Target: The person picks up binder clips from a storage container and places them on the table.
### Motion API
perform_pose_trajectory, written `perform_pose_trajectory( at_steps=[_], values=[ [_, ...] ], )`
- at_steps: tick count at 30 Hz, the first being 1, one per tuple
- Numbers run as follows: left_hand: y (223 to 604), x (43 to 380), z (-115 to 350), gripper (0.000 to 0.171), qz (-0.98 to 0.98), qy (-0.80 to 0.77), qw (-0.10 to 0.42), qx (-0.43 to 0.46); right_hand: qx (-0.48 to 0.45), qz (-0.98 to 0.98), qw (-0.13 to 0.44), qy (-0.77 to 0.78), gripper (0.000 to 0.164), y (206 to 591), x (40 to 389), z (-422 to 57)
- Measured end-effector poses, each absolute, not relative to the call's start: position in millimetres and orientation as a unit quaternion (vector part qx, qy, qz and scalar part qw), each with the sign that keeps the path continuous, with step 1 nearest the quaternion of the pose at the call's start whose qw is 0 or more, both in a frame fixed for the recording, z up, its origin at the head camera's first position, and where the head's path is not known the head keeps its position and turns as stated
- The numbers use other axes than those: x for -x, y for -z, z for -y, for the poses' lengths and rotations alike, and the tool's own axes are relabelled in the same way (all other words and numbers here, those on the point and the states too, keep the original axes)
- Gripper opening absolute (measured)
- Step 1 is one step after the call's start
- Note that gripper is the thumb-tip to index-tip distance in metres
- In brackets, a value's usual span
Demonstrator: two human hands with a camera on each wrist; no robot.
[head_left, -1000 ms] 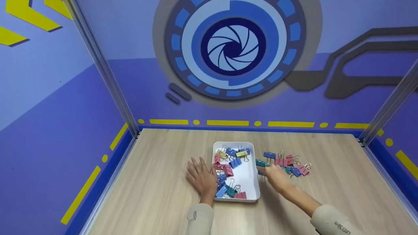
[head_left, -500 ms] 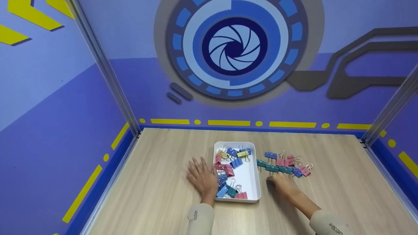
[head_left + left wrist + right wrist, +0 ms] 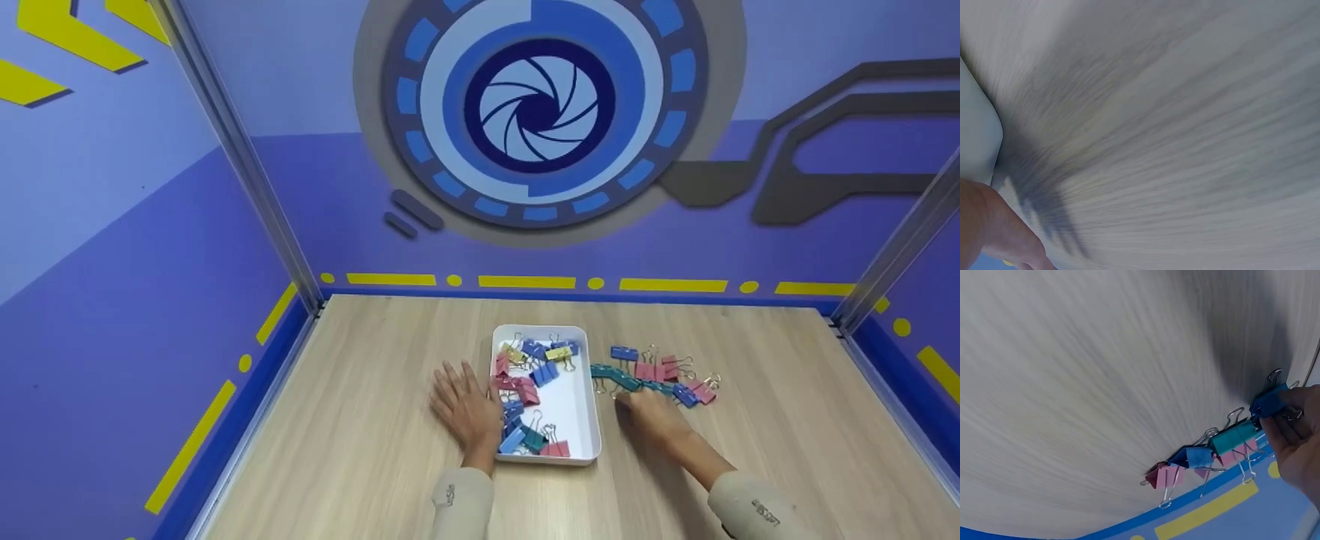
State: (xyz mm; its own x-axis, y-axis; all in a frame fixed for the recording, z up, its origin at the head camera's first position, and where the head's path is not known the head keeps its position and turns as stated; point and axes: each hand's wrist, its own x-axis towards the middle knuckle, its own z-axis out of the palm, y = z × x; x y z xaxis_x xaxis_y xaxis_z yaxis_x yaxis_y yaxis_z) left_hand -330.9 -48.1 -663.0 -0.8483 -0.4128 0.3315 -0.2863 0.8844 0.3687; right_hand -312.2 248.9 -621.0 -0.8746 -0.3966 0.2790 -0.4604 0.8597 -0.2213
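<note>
My right hand (image 3: pixel 654 417) pinches a blue binder clip (image 3: pixel 1268 402) between thumb and fingers, low over the table to the right of the white tray (image 3: pixel 592 420). It sits against the near side of a row of green binder clips (image 3: pixel 626 381); in the head view the fingers largely hide the blue clip. My left hand (image 3: pixel 466 409) lies with fingers spread on the table, its thumb side against the tray's left wall. Inside the tray are several binder clips, among them a yellow clip (image 3: pixel 559 353), a red clip (image 3: pixel 556 448) and a light blue clip (image 3: pixel 512 440).
Beyond the right hand lie more loose clips: a blue clip (image 3: pixel 624 352), a pink clip (image 3: pixel 649 372) and another pink clip (image 3: pixel 703 391). Patterned panels surround the wooden table (image 3: pixel 390 360) at the back and sides.
My right hand drew back right and toward me from beside the tray with the blue clip, then moved slightly forward against the green clips, whose row shifted a little. The left hand stayed put.
</note>
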Motion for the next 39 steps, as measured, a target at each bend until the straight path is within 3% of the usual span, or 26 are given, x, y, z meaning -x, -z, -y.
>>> perform_pose_trajectory(
  at_steps=[7, 13, 19, 23, 31, 34, 39],
  values=[
    [665, 330, 48, 0.069, 0.950, 0.163, 0.197, -0.182, -0.182, 0.965, 0.042, -0.182, 0.003, 595, 316, -241],
    [665, 332, 49, 0.067, 0.947, 0.156, 0.217, -0.178, -0.210, 0.959, 0.097, -0.165, 0.002, 571, 337, -199],
    [664, 331, 49, 0.067, 0.944, 0.162, 0.222, -0.183, -0.239, 0.955, 0.052, -0.171, 0.047, 570, 356, -149],
    [665, 331, 49, 0.067, 0.942, 0.164, 0.226, -0.185, -0.252, 0.957, 0.049, -0.133, 0.062, 583, 365, -123],
    [670, 329, 48, 0.068, 0.943, 0.162, 0.222, -0.189, -0.245, 0.961, 0.103, -0.070, 0.030, 599, 363, -116],
    [670, 330, 48, 0.068, 0.942, 0.158, 0.227, -0.190, -0.243, 0.962, 0.065, -0.108, 0.020, 598, 361, -124],
    [667, 329, 48, 0.068, 0.942, 0.152, 0.229, -0.189, -0.217, 0.955, -0.049, -0.198, 0.013, 592, 351, -138]
  ],
)
